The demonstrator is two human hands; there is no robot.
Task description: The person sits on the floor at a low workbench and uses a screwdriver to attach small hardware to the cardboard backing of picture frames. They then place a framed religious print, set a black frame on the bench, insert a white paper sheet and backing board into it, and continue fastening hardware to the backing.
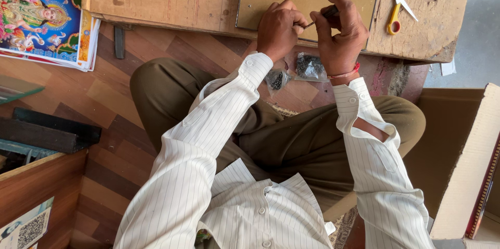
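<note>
Where fingers (304, 20) meet, small tool (319, 17) mostly hidden

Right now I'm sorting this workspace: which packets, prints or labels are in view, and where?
Two small clear plastic packets of dark bits: on the floor below the hands.
Colourful picture prints, a stack: top left on the floor.
Square black-and-white code label: bottom left, on a wooden box.
Brown cardboard box: right edge.
No screens.
</note>
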